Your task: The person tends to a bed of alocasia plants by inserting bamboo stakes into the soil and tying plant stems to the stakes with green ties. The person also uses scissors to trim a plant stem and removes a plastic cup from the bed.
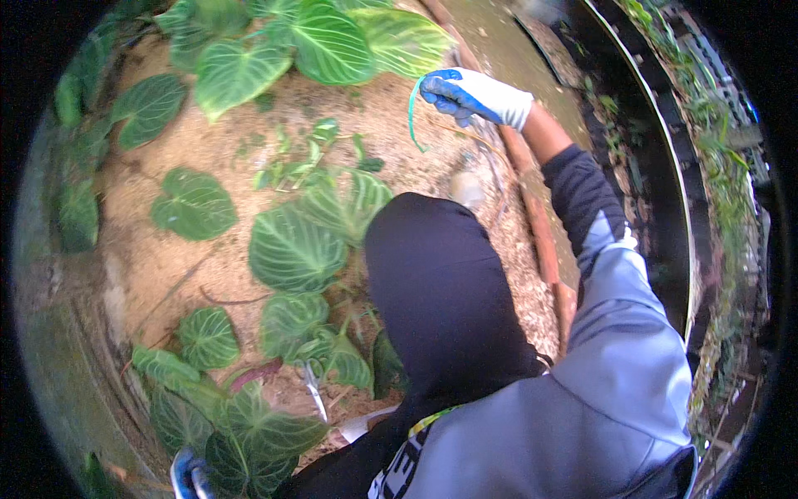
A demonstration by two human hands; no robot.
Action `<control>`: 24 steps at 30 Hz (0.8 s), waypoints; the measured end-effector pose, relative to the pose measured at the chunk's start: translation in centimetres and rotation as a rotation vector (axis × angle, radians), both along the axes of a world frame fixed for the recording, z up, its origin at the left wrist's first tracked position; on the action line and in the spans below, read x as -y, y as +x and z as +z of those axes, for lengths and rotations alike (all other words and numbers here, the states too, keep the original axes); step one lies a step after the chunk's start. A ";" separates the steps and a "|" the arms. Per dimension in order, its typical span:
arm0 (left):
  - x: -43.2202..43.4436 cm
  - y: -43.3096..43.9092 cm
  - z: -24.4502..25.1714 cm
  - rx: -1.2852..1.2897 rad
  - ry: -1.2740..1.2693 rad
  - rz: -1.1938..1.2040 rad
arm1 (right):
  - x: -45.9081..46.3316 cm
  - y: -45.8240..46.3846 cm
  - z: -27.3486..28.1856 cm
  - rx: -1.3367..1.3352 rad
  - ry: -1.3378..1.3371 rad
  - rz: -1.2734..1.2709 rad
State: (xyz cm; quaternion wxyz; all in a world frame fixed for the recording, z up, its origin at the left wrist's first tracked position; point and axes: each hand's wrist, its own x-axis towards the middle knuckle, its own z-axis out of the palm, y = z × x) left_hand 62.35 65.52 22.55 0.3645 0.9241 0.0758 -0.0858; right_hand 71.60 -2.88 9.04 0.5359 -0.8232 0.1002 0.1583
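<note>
My right hand (471,96), in a white glove with a blue coated palm, is raised at upper right. Its fingers are pinched on one end of a thin green strip (411,118), which hangs down in a curve. My left hand (190,475), gloved alike, is partly cut off at the lower left edge beside large veined leaves (243,430); its grip is hidden. Metal scissors or shears (313,390) lie low among the plants, apart from both hands. More heart-shaped leaves with pale veins (299,249) spread across the middle.
Pale sawdust-like bedding (187,268) covers the ground. A reddish-brown edging (530,206) borders it on the right. Bright green leaves (330,43) hang at the top. A concrete ledge (68,374) runs along the left. Black cloth (442,280) and a grey sleeve (617,330) block the lower right.
</note>
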 end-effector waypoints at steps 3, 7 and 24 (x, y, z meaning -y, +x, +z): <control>-1.6 -0.7 -1.6 -0.215 -0.169 -0.159 | -8.1 2.7 7.7 0.083 -0.004 0.114; -2.9 -0.3 -4.8 -0.527 -0.547 -0.379 | -23.3 1.7 10.9 0.229 0.033 0.164; -9.0 -4.2 -12.6 -0.120 -1.331 0.270 | -52.9 4.9 7.6 0.097 0.091 1.017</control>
